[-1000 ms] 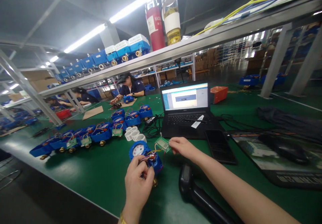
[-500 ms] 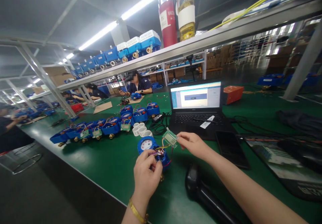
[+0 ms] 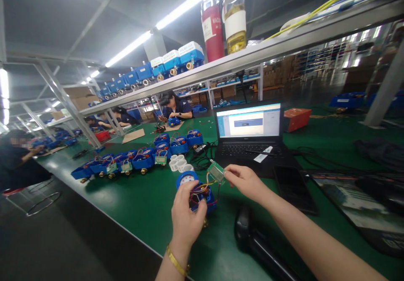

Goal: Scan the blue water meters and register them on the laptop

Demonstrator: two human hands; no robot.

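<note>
A blue water meter [image 3: 211,205] with a round white dial and a brass fitting sits on the green bench in front of me. My left hand [image 3: 187,211] is over its near left side, thumb and fingers apart, beside the coloured wires [image 3: 202,186]. Part of the dial and housing is hidden under that hand. Between thumb and fingers, my right hand [image 3: 241,180] pinches the right edge of a small green circuit board with a display [image 3: 216,172]. The board is tilted above the meter, and the wires run from it into the housing.
A black handheld scanner [image 3: 249,234] lies near my right forearm. Behind are a laptop [image 3: 249,123], phone [image 3: 293,188] and white rings [image 3: 178,163]. Several blue meters [image 3: 143,159] line the left. A shelf [image 3: 176,78] crosses overhead; a co-worker [image 3: 178,106] sits opposite.
My left thumb and fingers have spread apart from a closer pinch by the wires. My right hand still holds the board in nearly the same place. The view has shifted slightly.
</note>
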